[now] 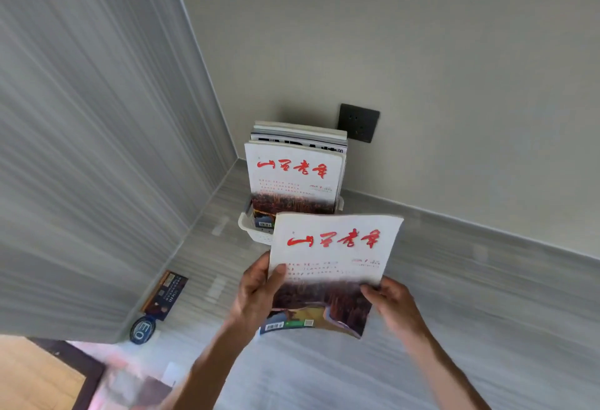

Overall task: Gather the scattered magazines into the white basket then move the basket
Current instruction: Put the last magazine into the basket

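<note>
Both hands are gripping 1 magazine (pixel 331 266) upright: left hand (pixel 256 292) pinching its left edge, right hand (pixel 394 304) on the lower right corner. The white basket (pixel 251 231) sits straight ahead in the wall corner, just past the magazine's top edge, already stuffed with upright magazines (pixel 295 169). Looks like it just needs pushing forward and down.

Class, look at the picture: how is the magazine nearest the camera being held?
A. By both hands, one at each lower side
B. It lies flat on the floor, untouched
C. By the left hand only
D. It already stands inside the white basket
A: the left hand grips the left edge of the held magazine and the right hand its lower right side, in front of the white basket.
</note>
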{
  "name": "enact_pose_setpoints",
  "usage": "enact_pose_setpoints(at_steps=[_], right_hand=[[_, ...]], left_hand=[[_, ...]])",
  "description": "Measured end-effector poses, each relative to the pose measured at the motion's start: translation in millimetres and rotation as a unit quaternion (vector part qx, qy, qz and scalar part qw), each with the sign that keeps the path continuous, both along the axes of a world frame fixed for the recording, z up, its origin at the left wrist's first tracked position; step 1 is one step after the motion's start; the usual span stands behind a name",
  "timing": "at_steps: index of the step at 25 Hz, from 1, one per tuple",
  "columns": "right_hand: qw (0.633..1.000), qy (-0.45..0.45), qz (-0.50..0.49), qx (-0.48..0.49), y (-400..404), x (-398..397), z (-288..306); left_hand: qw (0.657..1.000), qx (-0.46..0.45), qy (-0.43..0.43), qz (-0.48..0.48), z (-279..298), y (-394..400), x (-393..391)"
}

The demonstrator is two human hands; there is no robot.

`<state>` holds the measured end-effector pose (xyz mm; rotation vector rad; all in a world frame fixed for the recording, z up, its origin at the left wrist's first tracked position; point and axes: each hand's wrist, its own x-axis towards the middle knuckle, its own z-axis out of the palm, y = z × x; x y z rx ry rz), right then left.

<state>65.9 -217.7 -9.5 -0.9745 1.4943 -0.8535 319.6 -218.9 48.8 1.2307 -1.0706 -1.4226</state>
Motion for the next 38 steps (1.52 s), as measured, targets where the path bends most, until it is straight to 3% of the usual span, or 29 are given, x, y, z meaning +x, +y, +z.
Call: enact_pose_setpoints(at_steps=[5,7,11,13,17,18,20,21,22,24,25,27,32,38], right_hand=[[0.99,-0.042,-0.043,-0.13,-78.6,47.0,71.7],[0.986,-0.027,-0.065,-0.152,-107.4,59.8,83.8],[0.988,0.067,-0.054,-0.127,-144.3,81.3,61.1],[0.987,0.115,-0.039,-0.109,-151.8,87.1,42.9],[0.989,0.058,-0.096,-0.098,-147.3,97.3,31.1],[0.983,0.081,-0.12,-0.112,-140.2,100.7,29.7],[0.946,0.247,-0.118,-0.175,-117.5,106.9,22.0],[0.91,0.348,-0.053,-0.221,-107.0,111.5,14.1],[0.868,0.423,0.066,-0.251,-99.5,117.3,4.0],[0.806,0.476,0.288,-0.201,-92.0,132.0,-12.9],[0.799,0.484,0.325,-0.148,-90.7,139.0,-20.5],[0.814,0.489,0.296,-0.102,-95.0,145.3,-32.6],[0.815,0.509,0.259,-0.097,-97.3,145.6,-27.4],[0.806,0.525,0.244,-0.123,-34.6,123.1,-36.2]], left_hand=[[0.994,-0.095,0.006,0.058,61.9,-105.0,41.5],[0.992,-0.109,-0.045,0.05,74.8,-141.6,52.6],[0.967,-0.056,-0.223,0.115,51.2,-188.2,70.5],[0.959,-0.021,-0.258,0.115,31.8,-197.6,75.3],[0.946,0.034,-0.301,0.114,6.8,-205.9,78.1],[0.942,0.067,-0.308,0.117,1.8,-205.3,79.0],[0.935,0.118,-0.316,0.108,-10.4,-192.5,79.3],[0.933,0.111,-0.329,0.092,-19.1,-180.7,79.4],[0.929,0.083,-0.353,0.067,-28.7,-164.8,78.5],[0.917,0.023,-0.397,0.007,-47.5,-125.6,74.4],[0.915,0.011,-0.404,-0.018,-55.9,-106.6,71.8],[0.915,0.01,-0.399,-0.049,-70.6,-75.0,68.4],[0.93,0.023,-0.364,-0.043,-77.6,-20.5,74.4],[0.929,0.004,-0.371,0.011,-73.9,25.8,77.1]])
